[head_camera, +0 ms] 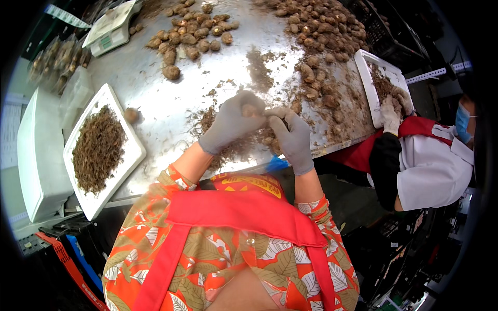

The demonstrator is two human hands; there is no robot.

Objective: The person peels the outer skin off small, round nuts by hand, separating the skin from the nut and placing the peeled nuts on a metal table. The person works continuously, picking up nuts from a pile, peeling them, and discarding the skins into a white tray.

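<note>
My left hand (235, 123), in a grey glove, grips a small brown taro corm (251, 110) above the metal table. My right hand (291, 134), gloved alike, is raised beside it with its fingertips bent in close to the corm. Blur hides whether those fingertips pinch anything. Under both hands lie brown husk scraps (233, 151) near the table's front edge. A scrap of blue plastic (277, 163) sits at that edge, by my right wrist.
Taro corms (194, 31) are spread at the back, with a larger heap (323, 27) farther right. A white foam tray (132, 155) of fibres and a scale (111, 29) stand left. At right, a co-worker's gloved hands (391, 112) reach into another foam tray (363, 70).
</note>
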